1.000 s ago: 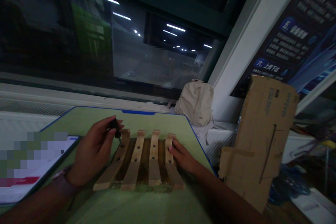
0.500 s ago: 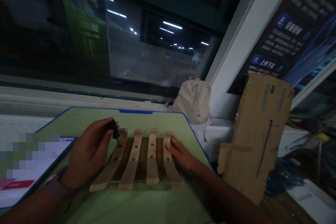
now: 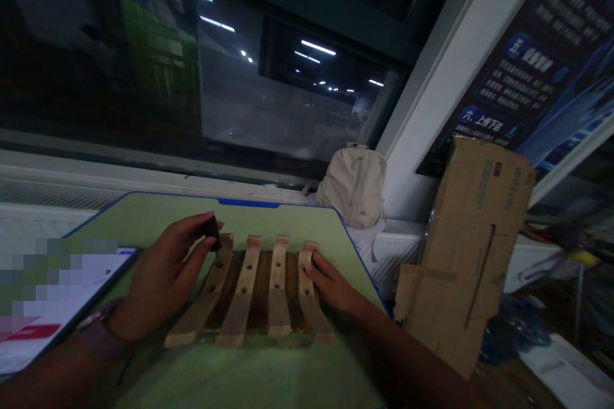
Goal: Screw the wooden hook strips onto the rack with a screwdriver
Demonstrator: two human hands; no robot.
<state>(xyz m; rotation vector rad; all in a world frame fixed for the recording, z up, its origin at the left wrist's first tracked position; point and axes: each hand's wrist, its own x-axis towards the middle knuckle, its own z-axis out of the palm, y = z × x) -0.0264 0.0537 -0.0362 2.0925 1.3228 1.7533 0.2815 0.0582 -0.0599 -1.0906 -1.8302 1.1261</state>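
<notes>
A wooden rack [image 3: 242, 287] lies on a green cutting mat [image 3: 134, 220], its several pale curved slats fixed across dark wooden boards. My left hand [image 3: 163, 281] pinches a short black-handled screwdriver [image 3: 212, 233], and its metal tip meets the upper end of the leftmost slat [image 3: 206, 294]. The tip's contact point is partly hidden by my fingers. My right hand [image 3: 330, 287] lies across the rightmost slat [image 3: 309, 294], its fingers pressing on the wood near the upper end.
A beige backpack [image 3: 352, 185] sits beyond the mat on a white radiator cover [image 3: 403, 243]. A taped cardboard box [image 3: 465, 255] leans on the right. A pixelated sheet or tablet [image 3: 57, 294] lies on the left. A dark window [image 3: 240, 77] spans the back.
The whole scene has shifted slightly as my head moved. The screwdriver stands a little more upright on the slat, and my right hand stays in place.
</notes>
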